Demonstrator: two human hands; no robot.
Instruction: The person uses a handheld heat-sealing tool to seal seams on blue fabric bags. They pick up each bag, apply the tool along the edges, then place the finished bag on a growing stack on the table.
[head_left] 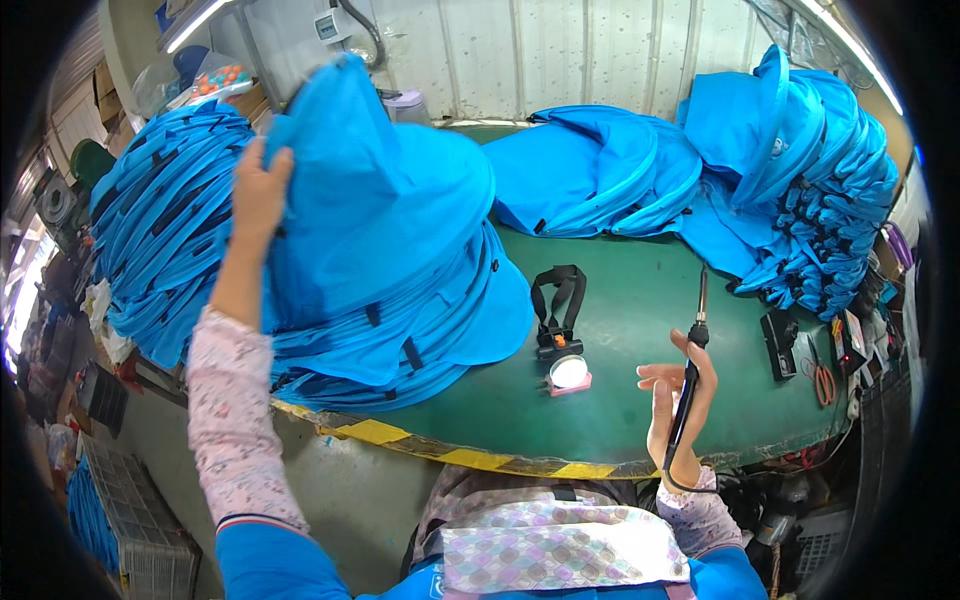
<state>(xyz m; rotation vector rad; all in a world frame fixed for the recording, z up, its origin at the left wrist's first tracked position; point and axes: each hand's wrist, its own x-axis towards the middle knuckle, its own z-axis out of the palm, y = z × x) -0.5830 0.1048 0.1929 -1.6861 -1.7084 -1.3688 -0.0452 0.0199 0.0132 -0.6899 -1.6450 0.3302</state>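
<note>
My left hand [260, 190] is closed on the left edge of a bright blue fabric piece [385, 210], raised and partly upright. Beneath it, a stack of similar blue fabric pieces [470, 335] with small black tabs lies on the green table [600, 285]. At the right front, my right hand [662, 405] grips a soldering iron [690, 375] with a black handle. Its metal tip points up and away from me, and its cord runs down past my wrist. Between both hands lies a lit headlamp [568, 372] with a black strap.
More blue fabric is heaped at the far left [165, 220], back middle [600, 170] and right [800, 170]. Orange-handled scissors [823, 383] and a black box [779, 345] lie at the right. Yellow-black tape [375, 431] marks the table's front edge. A wire crate [140, 510] stands lower left.
</note>
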